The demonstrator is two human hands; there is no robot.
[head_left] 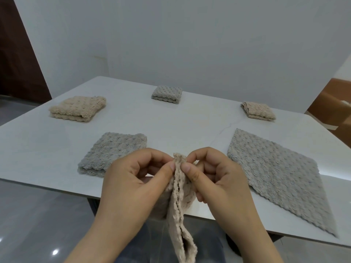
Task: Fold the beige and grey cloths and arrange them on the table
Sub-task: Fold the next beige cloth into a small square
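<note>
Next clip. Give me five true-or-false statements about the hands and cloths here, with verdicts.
1. The left hand and right hand both pinch the held beige cloth. True.
2. The held beige cloth rests on the near-left grey cloth. False: it hangs from the fingers.
3. The near-right grey cloth is folded. False: it lies spread open.
4. The near-left grey cloth is folded. True.
5. The far-left beige cloth is stacked on the far grey cloth. False: they lie apart.
</note>
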